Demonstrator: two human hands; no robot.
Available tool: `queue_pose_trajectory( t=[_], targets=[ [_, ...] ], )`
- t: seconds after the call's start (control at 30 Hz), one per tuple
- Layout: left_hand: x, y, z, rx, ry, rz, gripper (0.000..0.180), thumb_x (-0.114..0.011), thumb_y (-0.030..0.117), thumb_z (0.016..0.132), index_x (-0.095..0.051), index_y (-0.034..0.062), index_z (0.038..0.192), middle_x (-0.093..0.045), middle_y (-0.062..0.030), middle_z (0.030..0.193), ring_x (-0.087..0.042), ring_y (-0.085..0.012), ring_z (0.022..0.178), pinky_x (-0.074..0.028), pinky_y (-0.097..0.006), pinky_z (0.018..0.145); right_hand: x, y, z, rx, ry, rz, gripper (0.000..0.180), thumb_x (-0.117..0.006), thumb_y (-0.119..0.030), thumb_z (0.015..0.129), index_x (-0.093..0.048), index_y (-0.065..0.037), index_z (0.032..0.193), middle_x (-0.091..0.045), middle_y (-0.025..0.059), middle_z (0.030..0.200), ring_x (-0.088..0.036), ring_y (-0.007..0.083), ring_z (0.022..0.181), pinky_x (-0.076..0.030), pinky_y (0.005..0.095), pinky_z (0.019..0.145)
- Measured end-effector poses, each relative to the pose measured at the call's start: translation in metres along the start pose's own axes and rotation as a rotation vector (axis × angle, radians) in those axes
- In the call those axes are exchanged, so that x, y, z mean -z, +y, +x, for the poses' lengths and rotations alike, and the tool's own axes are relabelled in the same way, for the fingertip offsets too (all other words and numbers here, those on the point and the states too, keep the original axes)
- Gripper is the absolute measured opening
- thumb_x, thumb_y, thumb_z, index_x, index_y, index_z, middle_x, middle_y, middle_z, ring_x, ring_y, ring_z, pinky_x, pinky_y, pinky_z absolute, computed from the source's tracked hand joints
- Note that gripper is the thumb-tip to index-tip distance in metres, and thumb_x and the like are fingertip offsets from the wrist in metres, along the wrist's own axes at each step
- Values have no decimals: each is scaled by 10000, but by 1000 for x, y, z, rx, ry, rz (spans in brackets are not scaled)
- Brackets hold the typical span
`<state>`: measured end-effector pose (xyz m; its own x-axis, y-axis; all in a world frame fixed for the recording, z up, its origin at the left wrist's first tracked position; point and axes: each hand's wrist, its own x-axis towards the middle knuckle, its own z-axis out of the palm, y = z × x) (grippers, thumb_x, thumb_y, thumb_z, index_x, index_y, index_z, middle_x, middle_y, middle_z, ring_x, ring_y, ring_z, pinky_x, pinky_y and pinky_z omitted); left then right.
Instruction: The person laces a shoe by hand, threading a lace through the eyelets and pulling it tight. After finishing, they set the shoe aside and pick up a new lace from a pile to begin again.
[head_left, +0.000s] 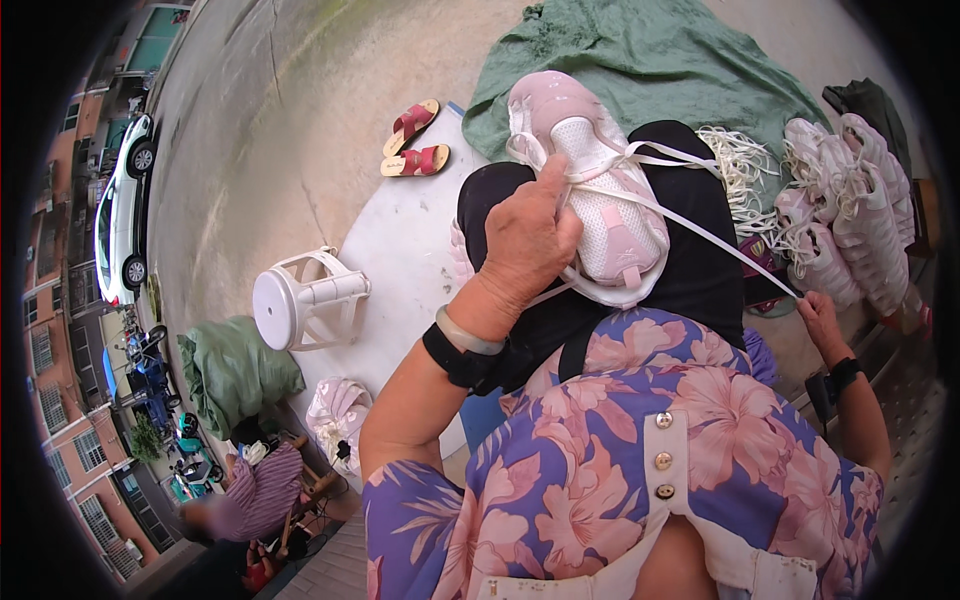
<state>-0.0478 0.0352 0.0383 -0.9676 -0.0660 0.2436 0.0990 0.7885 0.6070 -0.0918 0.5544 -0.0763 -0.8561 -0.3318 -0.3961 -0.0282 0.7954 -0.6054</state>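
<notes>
A pink and white sneaker (600, 240) lies across my lap on black trousers, its toe pointing away from me. White laces run loosely over its tongue. My left hand (530, 235) is closed at the sneaker's left side, fingers curled and the index finger pressed by the eyelets; the fingertips are partly hidden. Out to the right, my right hand (822, 325) pinches the end of a white shoelace (715, 238). That lace stretches taut from the sneaker's middle to my right fingers.
A bundle of loose white laces (745, 175) lies right of my knees, beside piled pink and white sneakers (850, 210). Green cloth (640, 60) spreads ahead. On the left are a white stool (310, 298), red sandals (415, 140) and another person in a striped top (255, 495).
</notes>
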Motion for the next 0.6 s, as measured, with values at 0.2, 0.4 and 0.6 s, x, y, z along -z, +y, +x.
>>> queue_pose_trajectory(
  t=[0.2, 0.4, 0.6],
  targets=[
    [19, 17, 14, 120, -221, 134, 314, -565, 182, 827, -566, 20, 1096, -624, -188, 815, -610, -349, 693, -486, -399, 636, -10, -88, 31, 224, 95, -218, 181, -583, -145, 826, -519, -19, 712, -492, 106, 670, -490, 263, 635, -384, 367, 590],
    [18, 22, 21, 123, -142, 325, 175, -603, 187, 834, -600, 71, 965, -573, -148, 878, -585, -329, 768, -477, -394, 631, -25, -245, 68, 709, 318, -128, 156, -648, -86, 750, -582, -35, 882, -559, 117, 869, -544, 313, 830, -428, 391, 734],
    [13, 29, 26, -81, -56, 428, 124, -603, 105, 793, -601, 75, 914, -582, -144, 934, -605, -323, 755, -482, -374, 622, -57, -303, 83, 922, 366, -65, 240, -671, -121, 726, -585, -45, 937, -577, 109, 902, -556, 293, 859, -410, 386, 804]
  ],
)
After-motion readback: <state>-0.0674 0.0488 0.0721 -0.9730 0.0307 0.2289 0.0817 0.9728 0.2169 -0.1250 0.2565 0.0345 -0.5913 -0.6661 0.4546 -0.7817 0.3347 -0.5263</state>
